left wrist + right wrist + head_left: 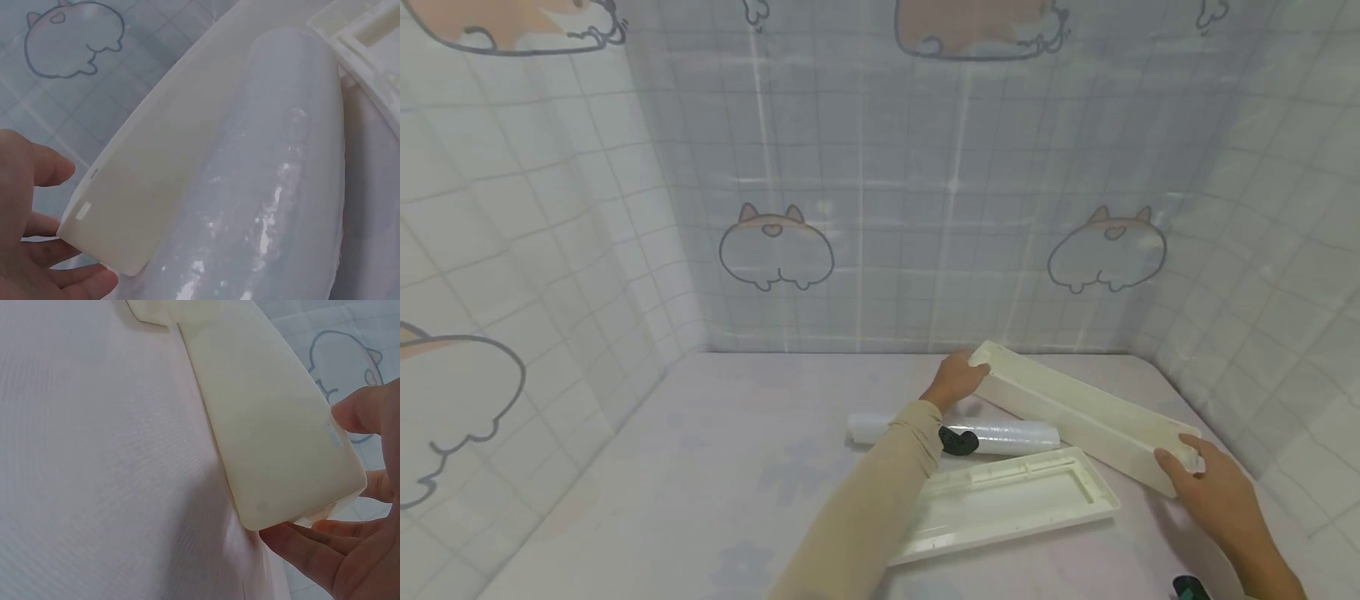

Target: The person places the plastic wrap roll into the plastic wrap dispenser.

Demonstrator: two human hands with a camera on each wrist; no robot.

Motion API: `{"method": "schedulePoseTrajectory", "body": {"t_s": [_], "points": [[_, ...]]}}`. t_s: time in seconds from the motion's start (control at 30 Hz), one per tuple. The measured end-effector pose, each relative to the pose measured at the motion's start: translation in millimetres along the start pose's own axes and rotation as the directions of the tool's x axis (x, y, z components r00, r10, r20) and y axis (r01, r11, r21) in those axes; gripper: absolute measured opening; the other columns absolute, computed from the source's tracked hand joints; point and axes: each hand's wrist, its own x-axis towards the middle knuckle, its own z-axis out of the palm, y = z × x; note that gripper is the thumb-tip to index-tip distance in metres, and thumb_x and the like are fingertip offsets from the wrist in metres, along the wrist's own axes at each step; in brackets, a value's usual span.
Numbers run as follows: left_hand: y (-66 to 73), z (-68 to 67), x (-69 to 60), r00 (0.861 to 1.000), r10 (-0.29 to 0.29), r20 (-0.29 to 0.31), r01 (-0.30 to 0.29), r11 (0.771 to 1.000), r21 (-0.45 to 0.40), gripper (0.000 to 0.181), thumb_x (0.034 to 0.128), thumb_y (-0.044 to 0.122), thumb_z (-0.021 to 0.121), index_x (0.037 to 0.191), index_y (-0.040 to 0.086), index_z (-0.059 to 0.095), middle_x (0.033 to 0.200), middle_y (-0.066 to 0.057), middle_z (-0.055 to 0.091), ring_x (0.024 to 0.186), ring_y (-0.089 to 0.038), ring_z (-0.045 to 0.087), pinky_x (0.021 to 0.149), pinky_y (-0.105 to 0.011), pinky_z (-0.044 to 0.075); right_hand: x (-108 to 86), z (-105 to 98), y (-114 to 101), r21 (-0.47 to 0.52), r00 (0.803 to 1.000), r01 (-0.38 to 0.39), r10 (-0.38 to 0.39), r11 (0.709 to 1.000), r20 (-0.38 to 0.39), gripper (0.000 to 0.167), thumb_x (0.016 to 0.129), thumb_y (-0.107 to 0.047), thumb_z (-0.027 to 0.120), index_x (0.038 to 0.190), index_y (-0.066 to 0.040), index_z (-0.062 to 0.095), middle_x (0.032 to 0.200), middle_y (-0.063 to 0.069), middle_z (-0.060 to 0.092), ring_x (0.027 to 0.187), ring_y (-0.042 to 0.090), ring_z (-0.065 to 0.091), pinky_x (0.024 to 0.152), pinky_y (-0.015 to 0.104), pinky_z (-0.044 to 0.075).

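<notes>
Grid-lined walls (887, 150), cartoon dogs (777, 254), pale tabletop (662, 492)

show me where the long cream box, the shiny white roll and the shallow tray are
long cream box (1075, 419): head view, on its long near side
shiny white roll (269, 175): left wrist view, mid-length
shallow tray (1000, 507): head view, on its bare floor

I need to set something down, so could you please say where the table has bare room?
The widest free patch of the table lies between the left curtain and the roll and left sleeve, reaching back to the rear curtain. The right half is crowded with roll, shallow tray and long box.
</notes>
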Motion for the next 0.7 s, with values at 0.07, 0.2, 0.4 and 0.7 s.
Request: {"method": "schedulePoseTrajectory", "body": {"t_s": [0.07,0.2,0.4,0.7], "points": [[-2.5,-0.4,1.6,1.0,-0.007,0.009,0.007,1.0,-0.014,0.052,0.0975,0.032,0.059,0.141,0.004,0.055,0.137,-0.011,0.06,0.128,-0.029,0.054,0.108,-0.044,0.041,-0.1,1,0,-0.002,1.0,-0.007,0.007,1.0,-0.005,0.075,0.104,-0.045,0.046,0.141,0.019,0.032,0.137,0.049,0.033,0.106,0.06,0.055,0.081,0.067,0.046],[-6.1,-1.2,3.7,1.0,-0.008,0.011,0.009,0.998,-0.063,0.054,0.0949,0.029,0.059,0.143,0.004,0.054,0.141,-0.012,0.057,0.13,-0.031,0.052,0.109,-0.046,0.04,0.3,2,-2,-0.008,1.0,-0.017,0.017,1.0,-0.021,0.075,0.104,-0.044,0.047,0.141,0.019,0.032,0.136,0.049,0.033,0.106,0.06,0.054,0.082,0.068,0.045],[-9.0,-3.7,3.3,0.999,-0.001,0.034,0.005,0.993,-0.122,0.052,0.0895,0.02,0.058,0.139,0.003,0.057,0.129,-0.011,0.064,0.113,-0.026,0.059,0.099,-0.045,0.047,0.0,3,-1,0.005,0.999,-0.02,0.02,1.0,-0.028,0.074,0.103,-0.044,0.047,0.141,0.018,0.032,0.137,0.048,0.034,0.105,0.059,0.055,0.082,0.067,0.045],[-5.7,-19.1,-1.1,0.995,0.027,0.095,-0.009,0.983,-0.184,0.047,0.0898,0.017,0.059,0.134,0.001,0.06,0.112,-0.007,0.067,0.101,-0.023,0.06,0.092,-0.043,0.049,-1.0,4,-3,0.044,0.996,-0.084,0.085,0.996,-0.035,0.076,0.103,-0.046,0.046,0.147,0.014,0.028,0.141,0.046,0.033,0.107,0.055,0.054,0.079,0.064,0.047]]}}
